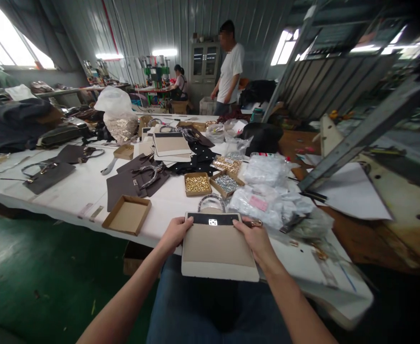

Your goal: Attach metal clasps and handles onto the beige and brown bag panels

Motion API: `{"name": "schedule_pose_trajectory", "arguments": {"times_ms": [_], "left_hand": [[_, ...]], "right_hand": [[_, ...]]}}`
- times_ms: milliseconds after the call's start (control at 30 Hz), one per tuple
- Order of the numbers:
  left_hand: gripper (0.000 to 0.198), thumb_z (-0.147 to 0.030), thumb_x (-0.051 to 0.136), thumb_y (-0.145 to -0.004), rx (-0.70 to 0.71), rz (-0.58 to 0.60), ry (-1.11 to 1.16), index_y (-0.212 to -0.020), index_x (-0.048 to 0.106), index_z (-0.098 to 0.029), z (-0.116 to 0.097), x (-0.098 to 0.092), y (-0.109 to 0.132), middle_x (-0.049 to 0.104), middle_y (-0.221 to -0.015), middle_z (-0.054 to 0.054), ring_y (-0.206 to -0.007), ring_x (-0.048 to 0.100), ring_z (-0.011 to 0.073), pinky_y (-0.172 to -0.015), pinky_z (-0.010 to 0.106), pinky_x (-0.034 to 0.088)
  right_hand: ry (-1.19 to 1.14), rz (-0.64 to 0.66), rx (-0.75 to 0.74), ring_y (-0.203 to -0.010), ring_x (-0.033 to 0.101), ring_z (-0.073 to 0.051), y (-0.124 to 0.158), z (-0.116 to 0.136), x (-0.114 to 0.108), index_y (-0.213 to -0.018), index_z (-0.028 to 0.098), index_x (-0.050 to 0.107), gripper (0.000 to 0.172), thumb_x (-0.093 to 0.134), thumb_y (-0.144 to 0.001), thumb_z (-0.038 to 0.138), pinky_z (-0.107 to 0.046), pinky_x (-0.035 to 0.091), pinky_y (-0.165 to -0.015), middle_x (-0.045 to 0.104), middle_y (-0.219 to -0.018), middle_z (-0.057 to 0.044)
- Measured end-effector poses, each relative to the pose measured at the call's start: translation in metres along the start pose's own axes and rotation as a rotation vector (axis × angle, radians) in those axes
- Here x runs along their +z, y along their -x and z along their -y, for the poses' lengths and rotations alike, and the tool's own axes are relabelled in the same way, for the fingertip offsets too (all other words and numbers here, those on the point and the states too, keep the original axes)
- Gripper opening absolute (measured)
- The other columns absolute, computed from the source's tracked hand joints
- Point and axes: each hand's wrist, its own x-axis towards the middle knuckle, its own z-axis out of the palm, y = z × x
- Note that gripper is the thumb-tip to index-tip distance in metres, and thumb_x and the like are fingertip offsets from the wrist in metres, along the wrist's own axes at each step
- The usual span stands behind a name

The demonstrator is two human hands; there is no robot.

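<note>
At the table's front edge I hold a beige handbag panel (217, 248) with a dark top band, a small shiny metal plate and a pale lower strip. A curved handle (212, 198) stands at its far edge. My left hand (177, 232) is closed on the panel's upper left corner, thumb on top. My right hand (256, 239) grips the upper right corner the same way. By the right-hand fingers shows a small brown and metallic tool-like piece (253, 223); I cannot tell exactly what it is. The fingers under the panel are hidden.
Beyond the panel stand a box of gold studs (197, 184) and a box of silver studs (226, 183). A shallow cardboard box (127, 215) sits left, plastic bags (263, 198) right. Dark bag panels (134, 179) lie behind. A slanted metal post (360, 124) rises right; a person (231, 71) stands beyond.
</note>
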Motion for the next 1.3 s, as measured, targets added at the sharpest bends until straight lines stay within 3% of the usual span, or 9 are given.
{"name": "schedule_pose_trajectory", "arguments": {"times_ms": [200, 400, 600, 667, 800, 1000, 1067, 1200, 1300], "left_hand": [[0.048, -0.064, 0.077, -0.094, 0.005, 0.01, 0.012, -0.085, 0.067, -0.018, -0.004, 0.001, -0.017, 0.059, -0.068, 0.0, -0.055, 0.048, 0.013, -0.051, 0.026, 0.027], [0.041, -0.058, 0.075, -0.097, 0.0, 0.02, -0.183, -0.083, 0.063, -0.021, -0.01, -0.004, -0.027, 0.055, -0.063, -0.002, -0.052, 0.049, 0.0154, -0.049, 0.028, 0.03], [0.027, -0.042, 0.081, -0.096, 0.258, -0.204, -0.516, -0.107, 0.071, -0.019, -0.014, -0.004, -0.026, 0.079, -0.094, 0.01, -0.079, 0.072, 0.0219, -0.064, 0.027, 0.046], [0.026, -0.042, 0.078, -0.098, 0.252, -0.128, -0.421, -0.108, 0.07, -0.019, -0.009, -0.004, -0.025, 0.078, -0.089, 0.007, -0.064, 0.067, 0.0178, -0.057, 0.027, 0.044], [0.036, -0.054, 0.079, -0.095, 0.151, 0.056, -0.127, -0.103, 0.066, -0.021, 0.0, -0.007, -0.026, 0.066, -0.069, -0.003, -0.035, 0.042, 0.0108, -0.039, 0.027, 0.027], [0.046, -0.053, 0.094, -0.08, 0.067, 0.118, -0.001, -0.077, 0.061, -0.02, -0.005, -0.015, -0.03, 0.055, -0.06, -0.004, -0.043, 0.045, 0.0096, -0.04, 0.023, 0.027], [0.045, -0.051, 0.094, -0.08, 0.062, 0.143, 0.025, -0.076, 0.062, -0.02, -0.004, -0.017, -0.031, 0.056, -0.06, -0.003, -0.045, 0.048, 0.01, -0.042, 0.022, 0.03], [0.042, -0.049, 0.093, -0.082, 0.093, 0.074, -0.037, -0.075, 0.065, -0.019, 0.002, -0.018, -0.033, 0.056, -0.057, -0.002, -0.044, 0.047, 0.0102, -0.043, 0.022, 0.03], [0.042, -0.047, 0.096, -0.079, 0.028, 0.141, 0.023, -0.075, 0.066, -0.018, 0.002, -0.021, -0.034, 0.055, -0.056, -0.003, -0.042, 0.046, 0.0102, -0.041, 0.023, 0.029]], "right_hand": [[0.11, 0.003, -0.044, -0.084, 0.082, -0.029, -0.01, -0.014, -0.005, -0.103, 0.02, 0.089, 0.04, 0.089, -0.081, 0.054, -0.033, 0.06, -0.069, 0.089, -0.095, -0.009], [0.074, -0.017, -0.004, -0.081, 0.081, -0.028, -0.009, -0.011, -0.006, -0.105, 0.019, 0.09, 0.042, 0.092, -0.079, 0.052, -0.033, 0.06, -0.067, 0.089, -0.094, -0.009], [0.032, -0.009, 0.027, -0.08, 0.082, -0.029, -0.008, -0.004, -0.007, -0.105, 0.017, 0.09, 0.045, 0.095, -0.074, 0.05, -0.033, 0.06, -0.065, 0.089, -0.095, -0.012], [0.062, -0.065, 0.002, -0.084, 0.082, -0.03, -0.009, -0.004, -0.006, -0.109, 0.017, 0.089, 0.049, 0.096, -0.072, 0.048, -0.034, 0.062, -0.068, 0.089, -0.1, -0.012], [0.071, -0.114, -0.001, -0.087, 0.083, -0.03, -0.011, -0.005, -0.006, -0.115, 0.017, 0.089, 0.056, 0.098, -0.069, 0.047, -0.036, 0.063, -0.072, 0.09, -0.101, -0.011], [0.041, -0.101, 0.067, -0.082, 0.082, -0.031, -0.013, -0.004, -0.004, -0.114, 0.015, 0.089, 0.058, 0.1, -0.066, 0.047, -0.036, 0.063, -0.067, 0.089, -0.096, -0.013], [0.069, -0.125, 0.039, -0.083, 0.083, -0.031, -0.016, -0.006, -0.004, -0.111, 0.015, 0.09, 0.057, 0.1, -0.065, 0.047, -0.036, 0.063, -0.068, 0.089, -0.097, -0.013], [0.1, -0.166, 0.007, -0.082, 0.083, -0.031, -0.022, -0.014, -0.005, -0.107, 0.015, 0.089, 0.056, 0.102, -0.063, 0.047, -0.035, 0.063, -0.067, 0.089, -0.096, -0.014], [0.092, -0.177, 0.04, -0.08, 0.083, -0.033, -0.023, -0.017, -0.006, -0.105, 0.014, 0.088, 0.059, 0.105, -0.06, 0.049, -0.036, 0.063, -0.063, 0.088, -0.093, -0.015]]}}
